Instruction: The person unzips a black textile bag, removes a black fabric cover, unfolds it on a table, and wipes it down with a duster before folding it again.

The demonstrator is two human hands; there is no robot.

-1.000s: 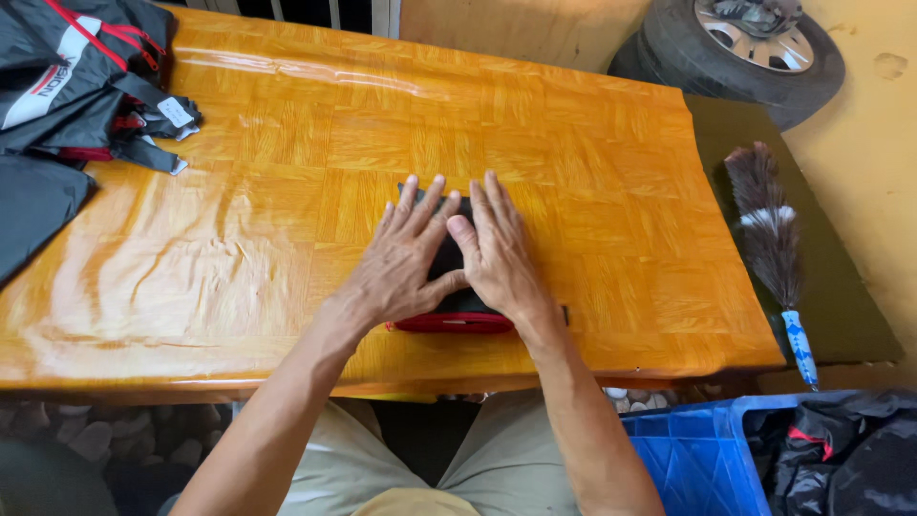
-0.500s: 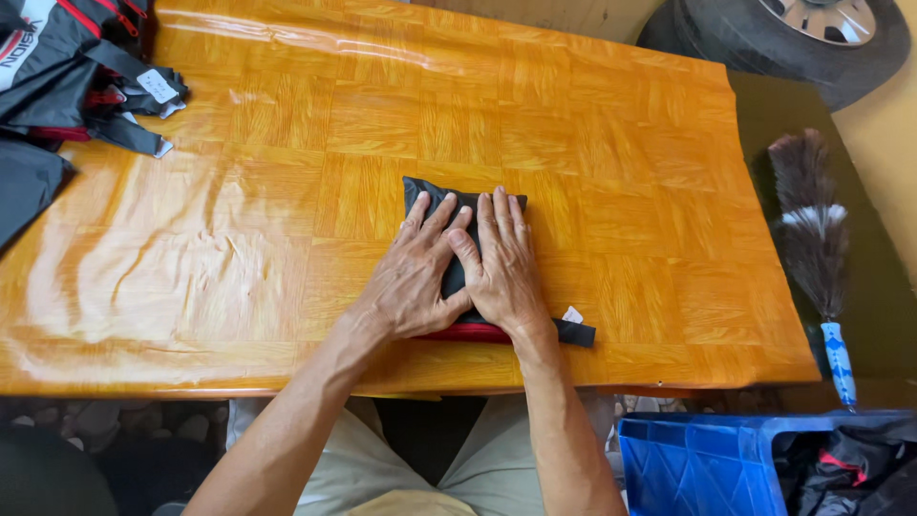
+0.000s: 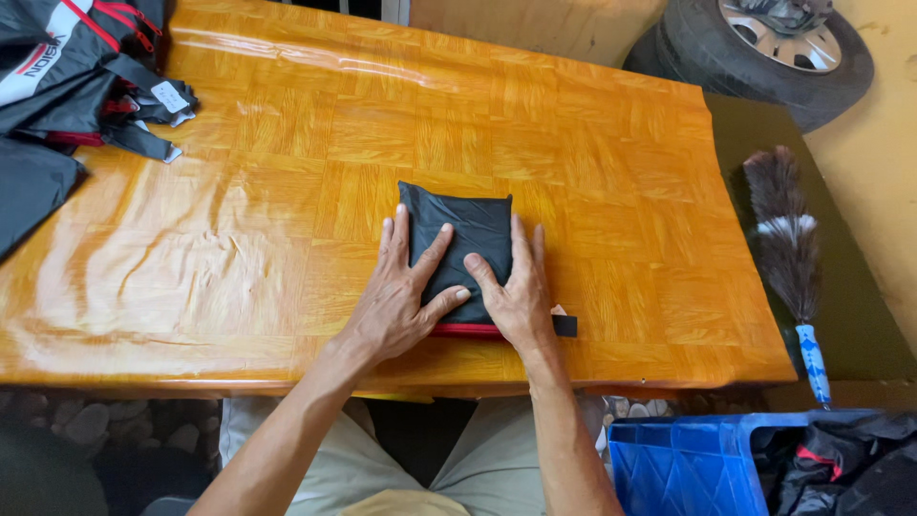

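- Both hands have slid toward the near edge of the folded black fabric bundle with a red hem (image 3: pixel 457 250) since a moment ago, baring more of its far half.
- Left hand (image 3: pixel 406 298) lies flat, fingers spread, pressing the bundle's left side.
- Right hand (image 3: pixel 516 294) lies flat and open on its right side, thumbs nearly meeting.
- Bundle rests near the front edge of the glossy orange wood-patterned table (image 3: pixel 287 239).
- Black-and-red garments (image 3: pixel 67 67) lie at the far left corner.
- A feather duster with a blue handle (image 3: pixel 788 258) lies right of the table.

black bags (image 3: pixel 57 86) | tyre (image 3: pixel 764 53) | feather duster (image 3: pixel 785 239) | blue crate (image 3: pixel 697 463)
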